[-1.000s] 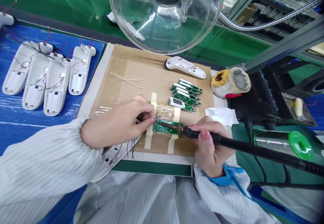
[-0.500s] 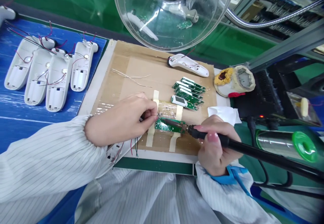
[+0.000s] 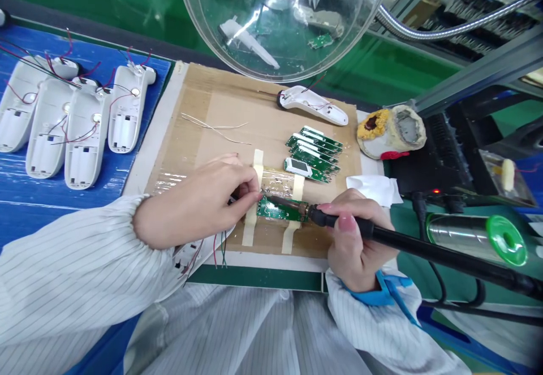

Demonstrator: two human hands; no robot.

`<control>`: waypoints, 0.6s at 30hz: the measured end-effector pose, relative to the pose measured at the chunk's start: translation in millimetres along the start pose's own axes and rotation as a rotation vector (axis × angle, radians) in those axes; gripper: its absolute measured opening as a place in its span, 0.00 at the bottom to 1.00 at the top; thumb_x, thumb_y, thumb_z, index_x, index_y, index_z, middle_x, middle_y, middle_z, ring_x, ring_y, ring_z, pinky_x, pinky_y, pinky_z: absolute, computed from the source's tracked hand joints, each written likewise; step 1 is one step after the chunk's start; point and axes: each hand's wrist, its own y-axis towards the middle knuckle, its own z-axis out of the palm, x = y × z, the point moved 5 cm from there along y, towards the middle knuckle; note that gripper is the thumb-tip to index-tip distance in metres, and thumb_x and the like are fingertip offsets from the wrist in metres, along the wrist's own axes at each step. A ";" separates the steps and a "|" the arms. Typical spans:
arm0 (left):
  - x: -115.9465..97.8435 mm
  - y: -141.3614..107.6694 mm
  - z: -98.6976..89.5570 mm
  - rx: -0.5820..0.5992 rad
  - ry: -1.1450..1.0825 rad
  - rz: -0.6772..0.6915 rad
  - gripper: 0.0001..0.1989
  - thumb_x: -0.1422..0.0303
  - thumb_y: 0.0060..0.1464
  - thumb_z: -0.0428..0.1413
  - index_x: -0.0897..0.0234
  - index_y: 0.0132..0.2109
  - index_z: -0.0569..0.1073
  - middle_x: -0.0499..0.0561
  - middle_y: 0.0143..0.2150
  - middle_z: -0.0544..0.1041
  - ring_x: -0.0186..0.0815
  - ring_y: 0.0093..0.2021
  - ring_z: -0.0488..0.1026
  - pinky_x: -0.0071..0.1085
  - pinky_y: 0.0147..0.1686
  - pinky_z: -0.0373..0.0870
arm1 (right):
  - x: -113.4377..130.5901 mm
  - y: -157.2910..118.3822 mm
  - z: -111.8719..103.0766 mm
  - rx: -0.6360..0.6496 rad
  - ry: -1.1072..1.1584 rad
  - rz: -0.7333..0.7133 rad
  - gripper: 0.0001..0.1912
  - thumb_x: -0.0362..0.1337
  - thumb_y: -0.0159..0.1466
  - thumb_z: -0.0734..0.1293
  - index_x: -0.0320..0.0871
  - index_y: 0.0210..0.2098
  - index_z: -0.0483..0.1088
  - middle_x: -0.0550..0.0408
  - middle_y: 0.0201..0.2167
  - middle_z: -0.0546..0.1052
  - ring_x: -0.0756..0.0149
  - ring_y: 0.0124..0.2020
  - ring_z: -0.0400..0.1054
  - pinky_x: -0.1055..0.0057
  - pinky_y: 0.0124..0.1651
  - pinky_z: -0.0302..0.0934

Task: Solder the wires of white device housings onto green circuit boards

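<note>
Your right hand (image 3: 356, 239) is closed around the black handle of a soldering iron (image 3: 390, 237), thumb and fingers wrapped near its front; the iron slants up and left, its metal shaft over a green circuit board (image 3: 274, 211), its tip at the board's upper left end, though whether it touches is too small to tell. Your left hand (image 3: 203, 199) has thumb and forefinger pinched together just beside that tip; what lies between them, if anything, cannot be told. The board lies on the cardboard (image 3: 237, 98), between your hands, across two strips of masking tape (image 3: 249, 231); just above it, an overlapping row of green boards (image 3: 316, 149) fans out, a board with a small display (image 3: 297, 166) nearest you; a wired white housing (image 3: 316, 105) rests beyond them. Crossing thin wires (image 3: 216, 129) lie near the cardboard's left side; another white housing (image 3: 207, 250) sits partly under your left forearm; four more housings (image 3: 87, 137) stand grouped on the blue surface (image 3: 25, 194) to your left.
</note>
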 end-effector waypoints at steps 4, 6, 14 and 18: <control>0.2 0.3 -0.1 -0.011 0.002 0.002 0.10 0.68 0.66 0.53 0.62 0.34 0.72 0.45 0.30 0.75 0.37 0.37 0.70 0.36 0.42 0.63 | 0.5 -0.8 -0.9 0.044 -0.002 0.000 0.08 0.39 0.73 0.64 0.51 0.42 0.76 0.56 0.28 0.78 0.64 0.26 0.67 0.61 0.32 0.65; -1.0 0.0 -0.4 -0.018 -0.003 0.010 0.10 0.68 0.66 0.52 0.62 0.34 0.72 0.45 0.30 0.75 0.37 0.36 0.70 0.35 0.41 0.62 | 0.0 -1.8 -0.4 0.039 0.013 -0.012 0.07 0.38 0.73 0.65 0.51 0.42 0.76 0.56 0.29 0.78 0.65 0.26 0.67 0.61 0.32 0.64; -6.8 1.1 -2.5 0.006 0.011 0.000 0.11 0.67 0.65 0.51 0.62 0.34 0.72 0.46 0.30 0.75 0.37 0.35 0.70 0.37 0.45 0.63 | 1.6 3.7 -9.0 -0.156 0.063 -0.064 0.09 0.36 0.70 0.65 0.44 0.35 0.77 0.59 0.24 0.75 0.70 0.24 0.65 0.68 0.25 0.58; -5.8 2.1 -2.4 0.030 0.018 -0.017 0.11 0.66 0.65 0.51 0.62 0.34 0.72 0.44 0.29 0.75 0.36 0.34 0.71 0.42 0.53 0.64 | -3.6 9.5 -44.9 -0.586 -0.017 0.054 0.12 0.43 0.69 0.68 0.46 0.32 0.78 0.60 0.23 0.68 0.70 0.23 0.63 0.71 0.19 0.51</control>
